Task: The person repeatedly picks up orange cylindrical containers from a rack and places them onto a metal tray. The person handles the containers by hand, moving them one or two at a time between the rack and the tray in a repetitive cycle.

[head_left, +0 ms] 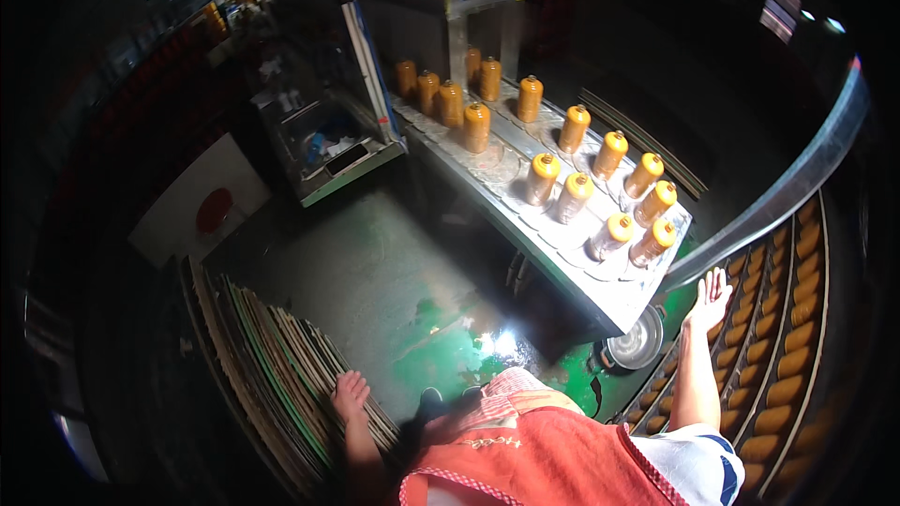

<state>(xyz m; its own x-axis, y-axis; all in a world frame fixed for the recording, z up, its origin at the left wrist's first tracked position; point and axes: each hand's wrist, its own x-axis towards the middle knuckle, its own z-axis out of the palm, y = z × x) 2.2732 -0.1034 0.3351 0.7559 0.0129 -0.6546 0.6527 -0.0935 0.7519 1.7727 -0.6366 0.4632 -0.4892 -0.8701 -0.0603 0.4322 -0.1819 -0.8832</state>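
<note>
Orange cylinders (pixel 790 363) at 4 o'clock, stacked boards (pixel 281 377) between 7 and 8

Clock positions run from the middle of the view. The orange cylinders stretch in long curved rows, and the right hand (pixel 710 300) is raised beside their inner edge, open with fingers spread; whether it touches anything I cannot tell. The left hand (pixel 352 395), well apart from it at 7 o'clock, has its fingers at the edge of the stacked boards, contact unclear. Just above the right hand a transparent curved strip (pixel 799 197) sweeps up toward 2 o'clock. A metal basin (pixel 637 342) sits on the floor at 4 o'clock. Orange bottles (pixel 614 232) stand upright along a long table (pixel 619 305) running from 12 to 4 o'clock. At 9 o'clock a red disc (pixel 215 212) shows against a pale panel (pixel 169 214)
</note>
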